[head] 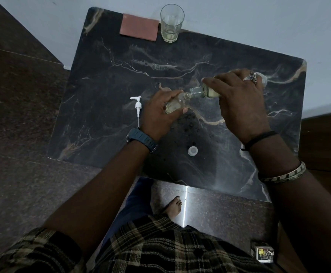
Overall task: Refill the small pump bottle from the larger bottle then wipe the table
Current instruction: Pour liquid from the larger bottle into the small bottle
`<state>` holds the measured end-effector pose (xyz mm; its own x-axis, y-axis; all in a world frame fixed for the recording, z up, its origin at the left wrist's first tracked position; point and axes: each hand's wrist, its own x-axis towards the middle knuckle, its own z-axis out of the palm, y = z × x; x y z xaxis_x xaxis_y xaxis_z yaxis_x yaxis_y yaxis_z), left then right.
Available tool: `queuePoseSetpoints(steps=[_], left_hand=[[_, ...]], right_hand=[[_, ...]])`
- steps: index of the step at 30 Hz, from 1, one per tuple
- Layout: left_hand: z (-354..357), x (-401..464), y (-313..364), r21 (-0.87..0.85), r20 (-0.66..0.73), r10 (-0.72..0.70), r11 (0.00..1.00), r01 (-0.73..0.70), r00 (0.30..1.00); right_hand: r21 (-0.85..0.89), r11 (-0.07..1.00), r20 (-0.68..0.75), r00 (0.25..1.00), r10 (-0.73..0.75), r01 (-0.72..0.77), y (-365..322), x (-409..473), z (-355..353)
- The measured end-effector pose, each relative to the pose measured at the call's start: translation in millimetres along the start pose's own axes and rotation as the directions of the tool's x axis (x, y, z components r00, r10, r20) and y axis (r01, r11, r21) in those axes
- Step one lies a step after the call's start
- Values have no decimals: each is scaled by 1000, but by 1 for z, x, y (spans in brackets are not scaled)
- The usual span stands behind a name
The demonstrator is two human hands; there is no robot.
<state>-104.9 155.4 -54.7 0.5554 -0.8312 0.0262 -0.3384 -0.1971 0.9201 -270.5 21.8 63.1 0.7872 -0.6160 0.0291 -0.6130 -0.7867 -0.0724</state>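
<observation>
Over the table [105,79] our left hand [157,113] grips the small bottle [175,104], tilted. Our right hand [239,103] holds the big bottle [204,91] tipped, its mouth at the small bottle's. Beside our left hand lies the pump [137,106].

Two bottles [175,103], one glass [171,23], one pump head [138,105], one cap [192,150], one cloth [139,27].

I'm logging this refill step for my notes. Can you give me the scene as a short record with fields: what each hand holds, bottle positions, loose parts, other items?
left hand: grips the small bottle, tilted, neck toward the right
right hand: grips the larger bottle, tipped, its mouth at the small bottle's opening
pump head: off, lying on the table, left of the left hand
cap: loose on the table, near edge
cloth: reddish, folded, far edge
glass: right of the cloth, a little yellowish liquid inside
stage: pouring; wiping not yet begun
</observation>
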Motion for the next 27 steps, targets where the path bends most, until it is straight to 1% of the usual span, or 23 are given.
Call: queuePoseSetpoints(steps=[4, 10, 27], left_hand=[[-1, 0, 1, 6, -1, 1, 1000, -1, 1000], [-2, -1, -1, 5, 14, -35, 999, 34, 999], [-4, -2, 1, -12, -5, -49, 999, 49, 999]], right_hand=[[-11, 1000, -8, 1000, -9, 9, 0, 1, 0], [-6, 1000, -16, 1000, -16, 16, -1, 2, -1], [-28, 999, -21, 999, -40, 39, -4, 3, -3]])
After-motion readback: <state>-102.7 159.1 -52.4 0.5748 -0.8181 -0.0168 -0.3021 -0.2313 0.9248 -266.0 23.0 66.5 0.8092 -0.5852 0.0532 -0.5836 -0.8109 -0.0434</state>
